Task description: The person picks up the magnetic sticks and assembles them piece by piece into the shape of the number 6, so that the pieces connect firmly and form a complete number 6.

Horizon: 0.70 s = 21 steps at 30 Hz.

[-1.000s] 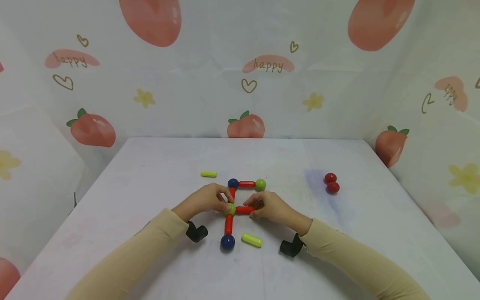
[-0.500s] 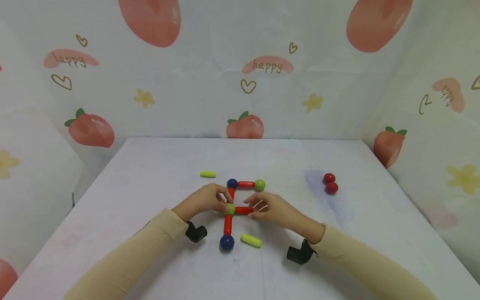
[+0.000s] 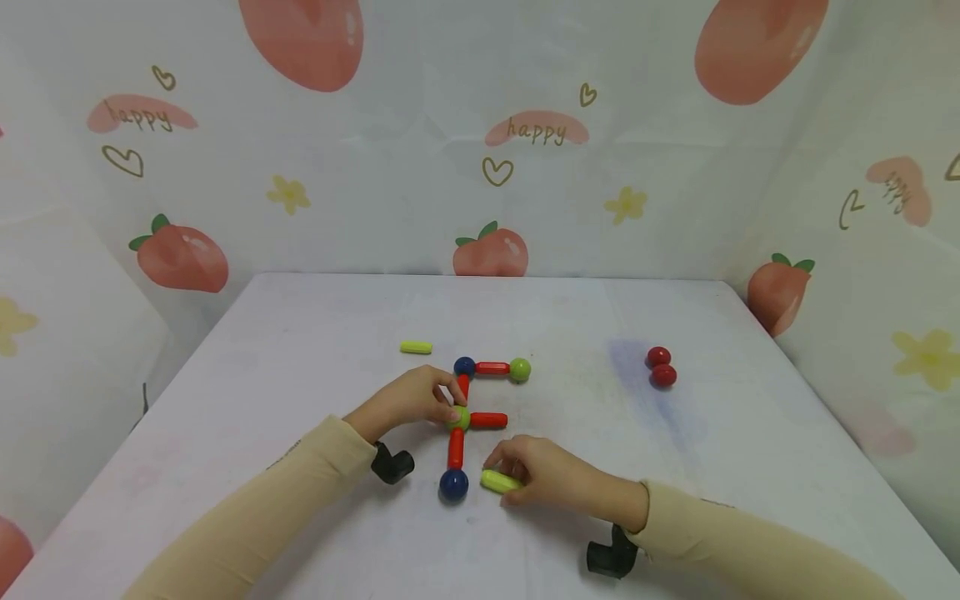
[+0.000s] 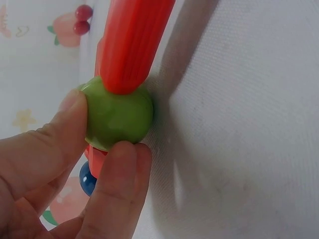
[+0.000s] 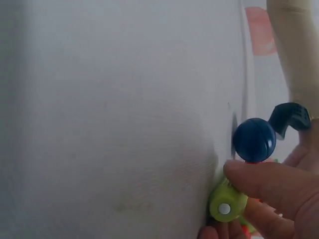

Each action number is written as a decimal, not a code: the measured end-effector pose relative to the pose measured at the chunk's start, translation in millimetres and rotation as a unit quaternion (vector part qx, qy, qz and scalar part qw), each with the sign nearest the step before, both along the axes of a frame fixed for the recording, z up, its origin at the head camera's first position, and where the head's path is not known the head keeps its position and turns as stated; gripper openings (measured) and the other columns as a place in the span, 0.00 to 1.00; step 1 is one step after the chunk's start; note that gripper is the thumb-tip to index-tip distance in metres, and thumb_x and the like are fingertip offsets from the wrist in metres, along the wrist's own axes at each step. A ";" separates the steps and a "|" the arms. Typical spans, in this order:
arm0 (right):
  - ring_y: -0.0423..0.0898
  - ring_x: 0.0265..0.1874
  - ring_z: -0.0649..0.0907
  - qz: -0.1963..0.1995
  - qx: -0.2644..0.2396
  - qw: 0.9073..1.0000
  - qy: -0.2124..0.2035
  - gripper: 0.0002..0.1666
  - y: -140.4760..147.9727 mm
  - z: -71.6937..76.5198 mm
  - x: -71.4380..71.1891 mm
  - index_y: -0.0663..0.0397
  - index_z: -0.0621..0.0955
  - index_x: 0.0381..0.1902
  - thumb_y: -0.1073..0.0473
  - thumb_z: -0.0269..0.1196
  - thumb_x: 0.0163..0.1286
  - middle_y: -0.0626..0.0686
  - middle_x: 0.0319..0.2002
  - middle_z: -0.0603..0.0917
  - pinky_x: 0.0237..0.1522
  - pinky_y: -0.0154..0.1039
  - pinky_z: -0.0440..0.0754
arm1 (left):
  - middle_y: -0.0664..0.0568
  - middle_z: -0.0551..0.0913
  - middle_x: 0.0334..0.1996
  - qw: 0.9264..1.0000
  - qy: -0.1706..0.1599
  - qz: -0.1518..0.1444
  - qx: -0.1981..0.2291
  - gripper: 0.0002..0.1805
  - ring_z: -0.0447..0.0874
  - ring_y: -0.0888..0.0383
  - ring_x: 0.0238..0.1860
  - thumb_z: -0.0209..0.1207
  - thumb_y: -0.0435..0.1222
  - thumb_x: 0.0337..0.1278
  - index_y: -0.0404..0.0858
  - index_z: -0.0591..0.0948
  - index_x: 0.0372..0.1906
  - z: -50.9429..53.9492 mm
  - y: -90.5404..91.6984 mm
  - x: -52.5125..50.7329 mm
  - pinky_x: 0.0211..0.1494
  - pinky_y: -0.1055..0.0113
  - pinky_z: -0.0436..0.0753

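My left hand (image 3: 416, 398) pinches a green ball (image 4: 119, 112) between thumb and fingers. Red sticks (image 3: 456, 450) join this ball to a dark blue ball (image 3: 453, 485) in front and another blue ball (image 3: 465, 367) behind. A third red stick (image 3: 489, 421) points right, its far end free. Farther back, a red stick (image 3: 492, 368) links the rear blue ball to a green ball (image 3: 520, 369). With fingers curled round it, my right hand (image 3: 551, 479) holds a yellow-green stick (image 3: 498, 481) low at the table. Its white end disc (image 5: 224, 209) shows in the right wrist view.
A second yellow-green stick (image 3: 416, 347) lies behind the left hand. Two red balls (image 3: 661, 367) sit touching each other at the right. The white-covered table (image 3: 315, 308) ends against a patterned cloth (image 3: 390, 167). Dark camera mounts hang from both wrists.
My right hand has left the free end of the red stick, moving toward me to the front yellow-green stick. The left hand keeps its pinch on the green ball.
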State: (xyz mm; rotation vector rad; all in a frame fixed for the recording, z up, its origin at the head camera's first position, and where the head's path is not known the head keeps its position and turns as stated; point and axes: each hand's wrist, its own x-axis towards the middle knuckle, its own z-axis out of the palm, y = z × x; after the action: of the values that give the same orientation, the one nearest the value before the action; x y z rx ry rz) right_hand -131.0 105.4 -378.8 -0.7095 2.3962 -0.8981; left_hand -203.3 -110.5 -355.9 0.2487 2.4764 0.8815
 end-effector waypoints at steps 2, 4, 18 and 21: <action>0.39 0.30 0.75 0.001 0.002 1.000 0.001 0.19 -0.7 0.3 1.1 0.50 0.81 0.43 0.64 0.70 0.52 0.43 0.30 0.79 0.34 0.28 0.74 | 0.51 0.82 0.32 1.000 -0.001 0.001 -0.002 0.09 0.79 0.59 0.30 0.68 0.37 0.46 0.45 0.83 0.36 0.5 0.2 0.1 0.35 0.69 0.77; 0.38 0.31 0.75 0.004 0.002 1.000 0.002 0.17 -1.3 0.8 1.6 0.50 0.82 0.41 0.65 0.70 0.52 0.43 0.31 0.80 0.35 0.28 0.75 | 0.51 0.82 0.32 1.000 -0.002 0.000 -0.003 0.10 0.79 0.59 0.30 0.68 0.37 0.46 0.45 0.83 0.36 0.5 0.4 -0.1 0.35 0.69 0.77; 0.34 0.33 0.78 0.019 -0.014 1.000 0.016 0.16 -8.2 2.6 0.5 0.49 0.84 0.41 0.66 0.68 0.54 0.44 0.37 0.84 0.36 0.25 0.77 | 0.51 0.82 0.32 1.000 -0.009 0.001 -0.003 0.08 0.80 0.59 0.30 0.68 0.37 0.46 0.46 0.83 0.35 1.6 0.4 -0.4 0.36 0.69 0.77; 0.33 0.32 0.78 0.021 -0.015 0.999 0.023 0.16 -8.9 2.0 0.4 0.50 0.84 0.41 0.66 0.68 0.53 0.44 0.36 0.84 0.36 0.25 0.77 | 0.52 0.82 0.32 1.000 -0.016 0.002 -0.004 0.08 0.80 0.58 0.31 0.68 0.37 0.46 0.46 0.83 0.35 2.1 0.7 -0.8 0.37 0.69 0.77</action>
State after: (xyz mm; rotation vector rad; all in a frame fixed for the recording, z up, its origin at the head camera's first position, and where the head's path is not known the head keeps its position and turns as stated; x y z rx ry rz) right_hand -130.6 96.5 -376.8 -0.7974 2.4021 -0.9113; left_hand -204.2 -109.9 -353.8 0.2253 2.4521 0.8699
